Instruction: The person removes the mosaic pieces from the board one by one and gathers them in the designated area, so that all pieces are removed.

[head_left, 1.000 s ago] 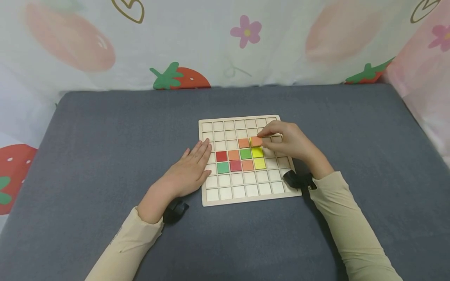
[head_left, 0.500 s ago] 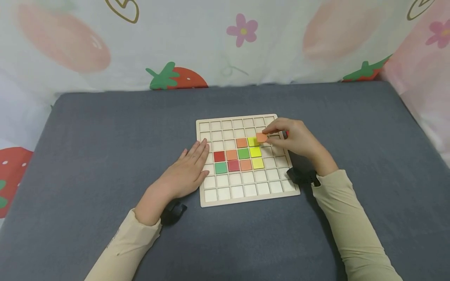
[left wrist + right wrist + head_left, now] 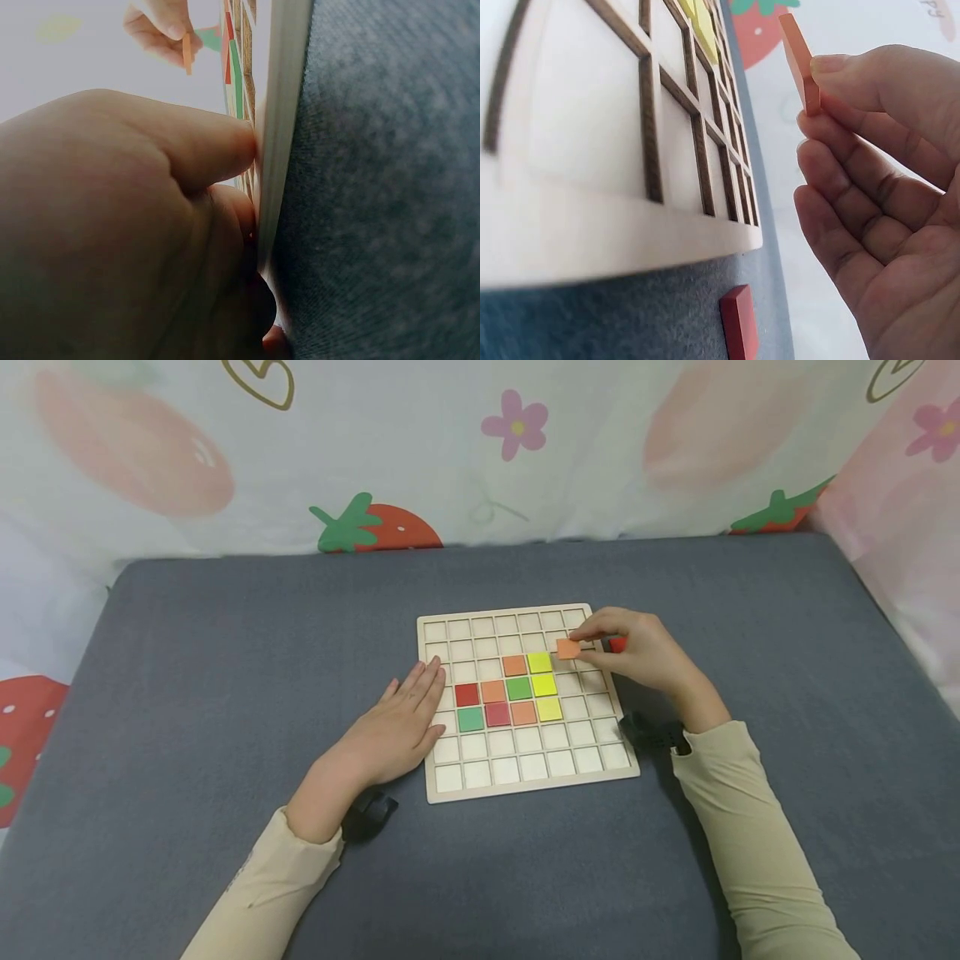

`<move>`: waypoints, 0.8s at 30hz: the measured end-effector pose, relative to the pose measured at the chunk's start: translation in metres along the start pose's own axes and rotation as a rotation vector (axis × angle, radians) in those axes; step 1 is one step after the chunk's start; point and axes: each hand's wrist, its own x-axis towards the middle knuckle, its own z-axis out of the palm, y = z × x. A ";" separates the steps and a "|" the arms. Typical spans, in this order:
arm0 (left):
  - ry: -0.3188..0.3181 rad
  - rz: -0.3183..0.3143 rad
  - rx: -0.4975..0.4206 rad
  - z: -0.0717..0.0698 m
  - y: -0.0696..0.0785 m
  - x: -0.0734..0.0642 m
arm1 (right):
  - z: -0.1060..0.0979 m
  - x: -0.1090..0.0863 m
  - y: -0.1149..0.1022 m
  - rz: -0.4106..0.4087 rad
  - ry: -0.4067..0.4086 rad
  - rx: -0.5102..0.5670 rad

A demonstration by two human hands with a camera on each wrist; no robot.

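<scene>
My right hand [image 3: 633, 647] pinches an orange square tile [image 3: 567, 649] between thumb and fingers, above the right part of a wooden grid board [image 3: 532, 783]. In the right wrist view this tile [image 3: 799, 56] stands clear of the board, edge-on. My left hand [image 3: 397, 727] rests with straight fingers on the board's left edge. Coloured tiles fill a block of cells mid-board, among them a yellow tile [image 3: 539, 662], an orange tile [image 3: 514, 666], a green tile [image 3: 519, 688], a red tile [image 3: 467, 695] and a crimson tile [image 3: 497, 714].
A loose red tile [image 3: 739, 322] lies on the grey cloth just beyond the board's right edge, partly hidden by my right hand in the head view. The grey-covered table [image 3: 262, 635] meets a patterned curtain [image 3: 585, 485] at the back. Black wrist cameras sit under both wrists.
My right hand has lifted the orange tile off the yellow tile and carried it to the right, uncovering that yellow tile and part of the loose red one. My left hand stays put.
</scene>
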 end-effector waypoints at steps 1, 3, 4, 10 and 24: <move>0.000 0.001 0.001 0.000 0.000 0.000 | 0.000 0.000 0.000 0.004 0.002 0.001; 0.001 0.001 0.001 0.000 0.000 0.000 | -0.001 -0.001 0.001 0.012 0.006 0.005; 0.001 0.001 0.001 0.000 0.000 0.000 | -0.002 -0.001 0.001 0.016 0.007 0.007; 0.002 0.000 0.001 0.001 0.000 0.000 | -0.005 -0.003 0.001 0.041 0.010 0.022; 0.002 0.004 -0.012 -0.001 0.001 -0.001 | -0.015 -0.009 0.004 0.080 0.018 0.035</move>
